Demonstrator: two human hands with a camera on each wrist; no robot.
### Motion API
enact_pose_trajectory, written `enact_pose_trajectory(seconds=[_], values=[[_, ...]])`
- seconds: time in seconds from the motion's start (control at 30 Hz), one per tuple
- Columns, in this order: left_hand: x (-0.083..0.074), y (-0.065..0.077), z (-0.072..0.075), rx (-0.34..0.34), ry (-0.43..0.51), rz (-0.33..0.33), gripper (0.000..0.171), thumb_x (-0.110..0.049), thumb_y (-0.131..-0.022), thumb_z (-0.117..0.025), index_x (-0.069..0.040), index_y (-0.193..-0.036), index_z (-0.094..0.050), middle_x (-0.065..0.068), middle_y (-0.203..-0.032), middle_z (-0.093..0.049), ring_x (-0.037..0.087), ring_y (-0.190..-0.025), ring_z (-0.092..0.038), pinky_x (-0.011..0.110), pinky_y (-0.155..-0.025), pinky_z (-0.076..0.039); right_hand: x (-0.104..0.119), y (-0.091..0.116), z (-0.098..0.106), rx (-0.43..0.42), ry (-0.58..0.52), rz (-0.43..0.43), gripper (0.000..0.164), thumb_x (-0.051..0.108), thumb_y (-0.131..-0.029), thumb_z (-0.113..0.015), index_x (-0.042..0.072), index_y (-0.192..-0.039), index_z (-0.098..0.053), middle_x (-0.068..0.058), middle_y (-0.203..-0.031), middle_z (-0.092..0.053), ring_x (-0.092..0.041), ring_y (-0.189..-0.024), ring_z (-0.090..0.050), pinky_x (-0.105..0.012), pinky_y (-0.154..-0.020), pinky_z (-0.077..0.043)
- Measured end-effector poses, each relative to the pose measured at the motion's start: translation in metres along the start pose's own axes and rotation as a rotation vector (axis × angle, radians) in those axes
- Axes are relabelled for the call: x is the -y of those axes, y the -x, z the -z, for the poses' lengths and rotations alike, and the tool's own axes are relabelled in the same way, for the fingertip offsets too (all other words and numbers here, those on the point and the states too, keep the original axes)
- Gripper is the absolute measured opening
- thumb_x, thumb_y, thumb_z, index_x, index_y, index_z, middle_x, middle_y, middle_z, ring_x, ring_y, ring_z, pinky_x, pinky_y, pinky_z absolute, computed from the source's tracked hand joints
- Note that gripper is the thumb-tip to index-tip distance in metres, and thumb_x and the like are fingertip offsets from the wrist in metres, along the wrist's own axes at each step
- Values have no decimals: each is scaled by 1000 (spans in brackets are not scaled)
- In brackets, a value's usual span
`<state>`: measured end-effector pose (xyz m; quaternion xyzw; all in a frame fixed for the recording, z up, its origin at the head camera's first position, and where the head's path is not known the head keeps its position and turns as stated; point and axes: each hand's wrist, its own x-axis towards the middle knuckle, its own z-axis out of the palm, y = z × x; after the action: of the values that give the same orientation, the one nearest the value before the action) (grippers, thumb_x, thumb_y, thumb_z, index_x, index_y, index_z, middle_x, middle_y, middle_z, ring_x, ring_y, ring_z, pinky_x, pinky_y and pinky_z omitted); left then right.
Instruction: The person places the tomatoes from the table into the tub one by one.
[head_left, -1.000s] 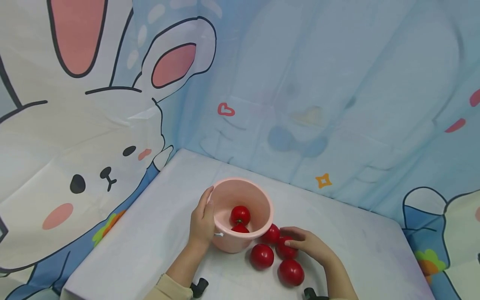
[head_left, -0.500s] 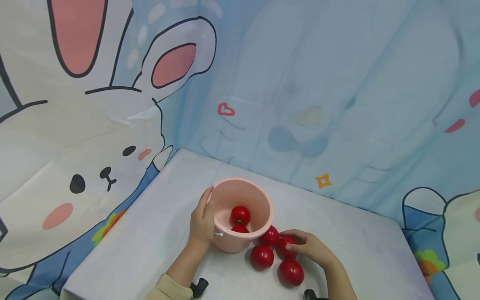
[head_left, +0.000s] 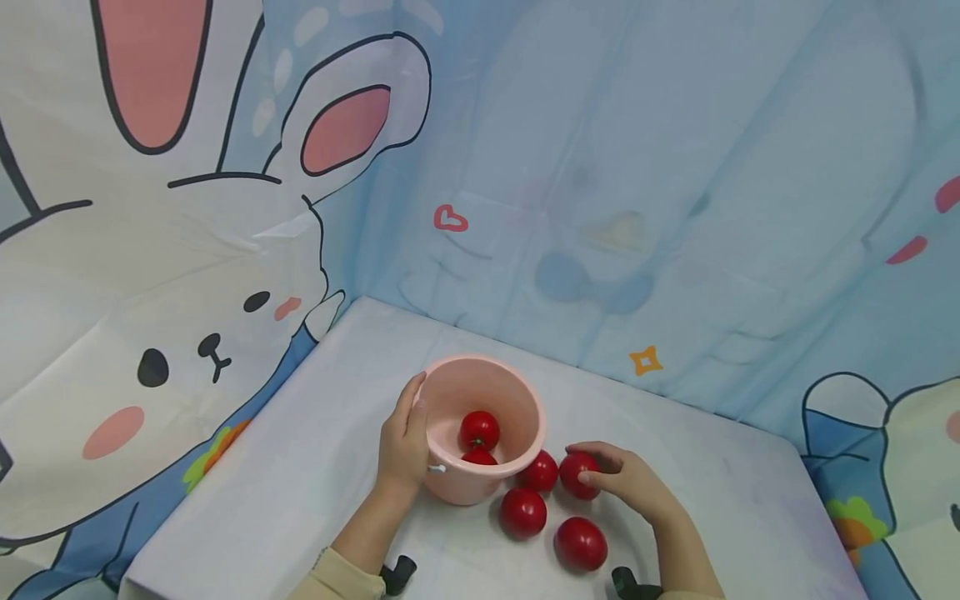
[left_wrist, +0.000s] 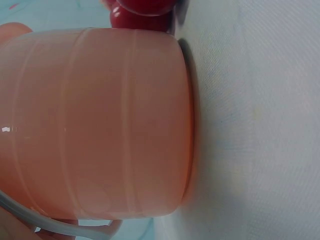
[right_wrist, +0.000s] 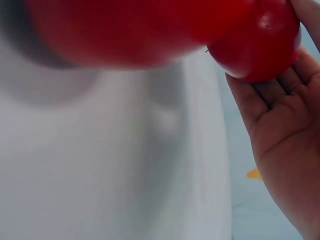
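A pink plastic bucket (head_left: pixel 465 490) stands on the table, two red tomatoes (head_left: pixel 480 430) showing inside it. My left hand (head_left: pixel 402 454) holds the bucket by its left side, thumb at the rim. The left wrist view is mostly filled by the bucket's wall (left_wrist: pixel 100 125), with its pale handle (left_wrist: pixel 65 229) below. My right hand (head_left: pixel 636 485) grips a red tomato (head_left: pixel 579 476) between thumb and fingers, right of the bucket. That tomato (right_wrist: pixel 260 45) appears off the table in the right wrist view, against the palm side of the hand (right_wrist: pixel 285 125).
Beside the bucket lie three more tomatoes: one touching or nearly touching its right side (head_left: pixel 538 472), one in front (head_left: pixel 522 512), one nearer me (head_left: pixel 581 544). A white cloth covers the table (head_left: pixel 300 483). A printed curtain (head_left: pixel 675 208) hangs behind.
My right hand has closed round a tomato and moved it slightly up and away from the nearest one. The left hand and the bucket have stayed put.
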<state>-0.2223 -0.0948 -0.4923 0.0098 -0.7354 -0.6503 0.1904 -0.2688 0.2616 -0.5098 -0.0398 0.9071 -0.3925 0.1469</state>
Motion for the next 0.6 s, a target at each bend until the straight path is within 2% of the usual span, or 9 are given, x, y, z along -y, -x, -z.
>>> enact_pose_trajectory(seconds=[0.37,0.6], values=[[-1,0,0,8,1,15,39,-35,-98,-30,-44,-136,-34,-26,-136,-41,9,-123,-48,39,-90,-50,13,2,19,3,-6,89,51,43,-70,-74,40,-118,-56,5,-119,-58,-24,-111,-53,-35,-79,-54],[-3,0,0,-3,-6,8,39,-36,-98,-30,-43,-136,-34,-23,-137,-42,10,-122,-48,39,-89,-51,26,3,25,-19,-2,96,54,44,-68,-76,40,-118,-55,6,-118,-58,-23,-110,-54,-34,-78,-55]])
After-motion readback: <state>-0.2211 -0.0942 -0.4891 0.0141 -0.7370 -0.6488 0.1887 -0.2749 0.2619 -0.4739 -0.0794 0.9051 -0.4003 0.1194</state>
